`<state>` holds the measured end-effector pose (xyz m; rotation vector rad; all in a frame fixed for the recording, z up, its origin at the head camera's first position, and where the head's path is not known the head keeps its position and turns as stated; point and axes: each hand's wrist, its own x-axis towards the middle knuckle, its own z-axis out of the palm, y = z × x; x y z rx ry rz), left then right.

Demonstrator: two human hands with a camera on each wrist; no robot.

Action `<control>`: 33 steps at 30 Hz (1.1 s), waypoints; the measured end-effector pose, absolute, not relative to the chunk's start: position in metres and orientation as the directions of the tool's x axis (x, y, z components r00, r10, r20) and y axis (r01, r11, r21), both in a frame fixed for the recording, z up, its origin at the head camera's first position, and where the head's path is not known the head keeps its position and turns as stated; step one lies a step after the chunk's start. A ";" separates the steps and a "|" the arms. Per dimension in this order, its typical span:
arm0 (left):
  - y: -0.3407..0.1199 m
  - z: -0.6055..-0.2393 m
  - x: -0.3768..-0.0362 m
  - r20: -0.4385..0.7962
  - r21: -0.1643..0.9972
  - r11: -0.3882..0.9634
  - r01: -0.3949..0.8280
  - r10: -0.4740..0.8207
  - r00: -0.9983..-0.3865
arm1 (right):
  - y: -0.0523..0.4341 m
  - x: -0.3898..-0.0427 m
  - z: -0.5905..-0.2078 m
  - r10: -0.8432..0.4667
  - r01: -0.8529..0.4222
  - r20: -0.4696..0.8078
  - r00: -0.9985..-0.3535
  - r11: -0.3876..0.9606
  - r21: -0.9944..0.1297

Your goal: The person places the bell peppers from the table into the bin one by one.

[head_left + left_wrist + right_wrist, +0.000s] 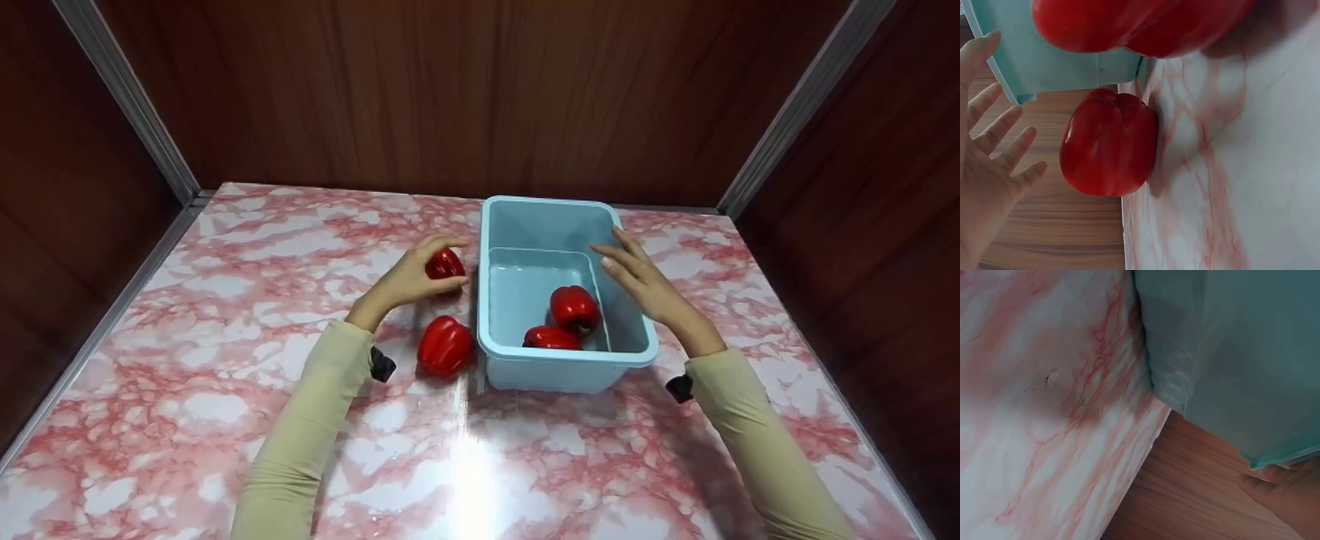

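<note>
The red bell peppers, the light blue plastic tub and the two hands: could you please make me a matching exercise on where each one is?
1. left hand
2. right hand
3. two red bell peppers
4. light blue plastic tub

a. inside the tub
b. on the pink marbled table
c. at the tub's right rim
d. at the farther loose red pepper

Pairs: 1-d, 2-c, 3-a, 4-b

Glossy red bell pepper [445, 264] rests on pink marble tabletop at 9 o'clock of the light-blue plastic bin [556, 216], cupped by left hand [409, 280], a second pepper [445, 346] at its 6 o'clock.
</note>
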<state>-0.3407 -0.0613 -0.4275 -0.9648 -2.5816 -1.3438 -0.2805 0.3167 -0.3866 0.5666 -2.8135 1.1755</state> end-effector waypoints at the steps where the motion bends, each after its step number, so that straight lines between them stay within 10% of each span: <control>1: -0.061 -0.428 -0.341 0.341 0.714 0.419 0.562 0.492 -0.801 | 0.317 -0.280 -0.386 -0.316 -0.347 0.175 -0.932 0.646 -0.680; 33: -0.066 -0.444 -0.349 0.301 0.712 0.498 0.495 0.421 -0.856 | 0.315 -0.281 -0.386 -0.316 -0.347 0.175 -0.933 0.652 -0.674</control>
